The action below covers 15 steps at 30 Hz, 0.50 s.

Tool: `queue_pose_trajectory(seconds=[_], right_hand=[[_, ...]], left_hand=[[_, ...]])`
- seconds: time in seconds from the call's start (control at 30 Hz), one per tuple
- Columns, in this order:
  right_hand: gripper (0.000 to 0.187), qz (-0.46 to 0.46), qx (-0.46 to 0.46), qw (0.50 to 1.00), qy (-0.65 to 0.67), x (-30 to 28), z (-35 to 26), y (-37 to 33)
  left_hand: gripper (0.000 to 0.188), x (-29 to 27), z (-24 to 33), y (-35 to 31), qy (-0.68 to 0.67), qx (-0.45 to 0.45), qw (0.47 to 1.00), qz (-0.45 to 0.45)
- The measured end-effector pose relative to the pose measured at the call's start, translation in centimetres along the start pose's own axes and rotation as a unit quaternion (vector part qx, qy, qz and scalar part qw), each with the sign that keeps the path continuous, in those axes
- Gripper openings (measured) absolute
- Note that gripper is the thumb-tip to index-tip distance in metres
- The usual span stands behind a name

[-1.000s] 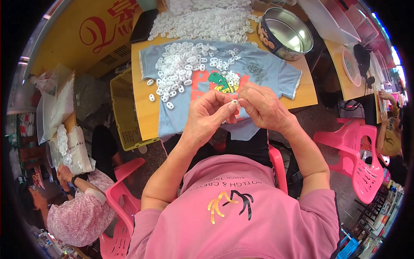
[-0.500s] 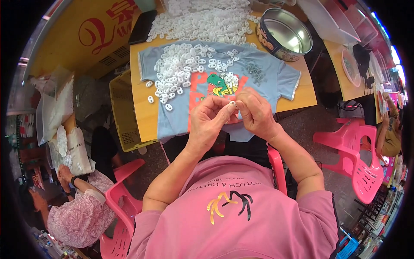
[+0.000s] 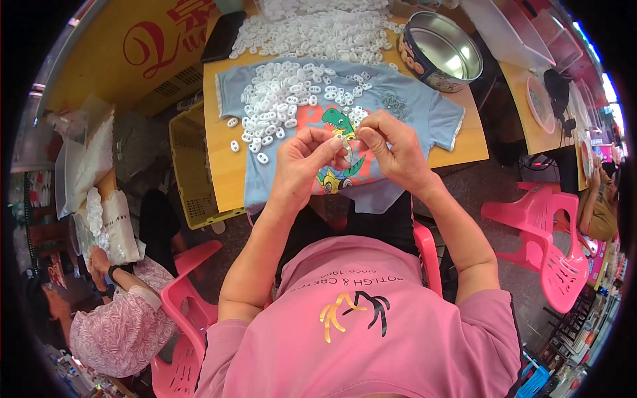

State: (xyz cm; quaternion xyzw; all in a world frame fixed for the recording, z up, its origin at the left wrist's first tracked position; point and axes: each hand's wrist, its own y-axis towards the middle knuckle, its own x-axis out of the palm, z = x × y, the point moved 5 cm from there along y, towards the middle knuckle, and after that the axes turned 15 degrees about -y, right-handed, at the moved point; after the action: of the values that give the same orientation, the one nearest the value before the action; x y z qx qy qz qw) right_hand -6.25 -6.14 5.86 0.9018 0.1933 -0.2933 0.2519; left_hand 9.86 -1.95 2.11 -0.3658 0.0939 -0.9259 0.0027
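Observation:
A blue-grey T-shirt (image 3: 265,176) with a dinosaur print lies spread on the table under both hands. Above it my left hand (image 3: 306,159) is closed in a pinch, with a small whitish piece at its fingertips. My right hand (image 3: 398,149) pinches just beside it, slightly apart; whatever is between its fingers is too small to make out. Beyond my left hand is a heap of white oval two-holed plastic pieces (image 3: 269,106). Near my right fingertips sits a smaller cluster of white pieces (image 3: 358,116), with a pile of thin metallic bits (image 3: 395,105) farther right.
A large spread of white pieces (image 3: 312,36) covers the far table (image 3: 458,149). At far right stands a round open tin (image 3: 441,52), and at far left lies a dark flat object (image 3: 222,38). A yellow crate (image 3: 189,166), pink chairs (image 3: 564,265) and another seated person (image 3: 119,325) surround me.
My hands have drawn apart at the fingertips, where they were pressed together before. The left hand has shifted left, the right hand slightly. More of the shirt's print now shows between them.

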Motion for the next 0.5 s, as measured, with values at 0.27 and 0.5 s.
queue_pose_trajectory(seconds=[0.27,0.5], right_hand=[[0.010,0.013,-0.101,0.993,-0.058,0.3,-1.8,0.7],[0.009,0.020,0.071,0.993,0.095,2.9,-1.2,-0.3]], left_hand=[[0.014,0.2,0.3,-0.7,0.039,0.010,0.999,-0.020],[0.013,0.1,0.3,-1.4,0.054,0.076,0.996,0.011]])
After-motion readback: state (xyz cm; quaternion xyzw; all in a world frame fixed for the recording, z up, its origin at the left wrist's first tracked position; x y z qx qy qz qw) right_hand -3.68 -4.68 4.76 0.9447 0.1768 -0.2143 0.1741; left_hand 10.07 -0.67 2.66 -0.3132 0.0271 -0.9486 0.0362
